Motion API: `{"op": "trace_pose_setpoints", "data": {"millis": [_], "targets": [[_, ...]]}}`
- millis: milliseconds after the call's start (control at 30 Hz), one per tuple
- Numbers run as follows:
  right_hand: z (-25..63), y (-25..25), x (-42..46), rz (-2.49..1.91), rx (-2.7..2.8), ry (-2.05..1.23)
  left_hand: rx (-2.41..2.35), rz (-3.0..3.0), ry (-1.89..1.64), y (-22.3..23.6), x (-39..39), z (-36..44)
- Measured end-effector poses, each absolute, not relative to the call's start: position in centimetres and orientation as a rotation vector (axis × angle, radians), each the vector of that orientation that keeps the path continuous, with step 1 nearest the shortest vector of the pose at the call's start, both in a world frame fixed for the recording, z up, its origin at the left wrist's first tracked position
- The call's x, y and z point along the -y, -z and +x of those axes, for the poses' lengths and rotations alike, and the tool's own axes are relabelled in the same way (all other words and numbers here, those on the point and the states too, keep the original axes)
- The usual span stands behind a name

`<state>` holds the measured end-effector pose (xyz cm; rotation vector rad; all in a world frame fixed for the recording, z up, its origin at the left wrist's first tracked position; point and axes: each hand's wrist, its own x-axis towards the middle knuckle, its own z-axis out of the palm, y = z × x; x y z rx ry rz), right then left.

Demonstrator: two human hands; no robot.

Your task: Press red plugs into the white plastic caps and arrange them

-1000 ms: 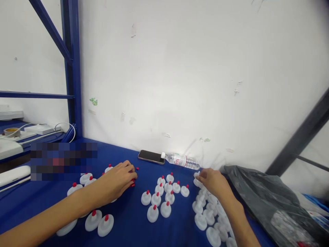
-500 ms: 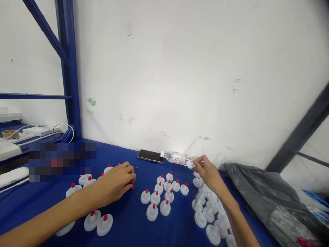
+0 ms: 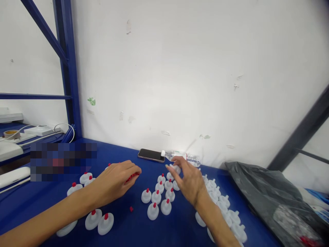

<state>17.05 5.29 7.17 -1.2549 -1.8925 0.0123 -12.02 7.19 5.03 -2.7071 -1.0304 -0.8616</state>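
Observation:
My left hand (image 3: 118,180) is curled over a few small red caps (image 3: 131,176) on the blue table (image 3: 128,226). One red cap (image 3: 131,208) lies loose in front of it. My right hand (image 3: 189,181) is lifted over the middle group of white nozzles with red tips (image 3: 158,199) and pinches a plain white nozzle (image 3: 175,168). A pile of plain white nozzles (image 3: 226,212) lies under and to the right of my right forearm. More red-tipped nozzles (image 3: 99,221) sit by my left forearm.
A phone (image 3: 151,155) and a lying water bottle (image 3: 183,157) rest against the white wall. A grey plastic bag (image 3: 272,199) lies at the right. A blue rack post (image 3: 67,68) stands at the left, with a tape roll (image 3: 11,133) and cables beyond.
My right hand lifted a white nozzle from the right pile and carried it left over the middle group. My left hand closed on red caps; one cap now lies loose in front.

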Motion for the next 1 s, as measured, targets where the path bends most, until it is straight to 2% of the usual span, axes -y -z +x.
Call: {"op": "trace_pose_setpoints", "data": {"millis": [200, 600, 1000], "targets": [[14.3, -6.6, -3.9, -0.906, 2.181, 0.297, 0.794, -2.739, 0.885, -6.3, -5.8, -11.2], [12.6, -5.2, -3.7, -0.768, 2.165, 0.457, 0.603, -2.809, 0.853, -5.6, -5.0, -11.2], [12.7, -5.6, -3.2, -0.676, 2.059, 0.506, 0.657, -3.101, 1.331, -6.8, -4.7, -10.5]]}}
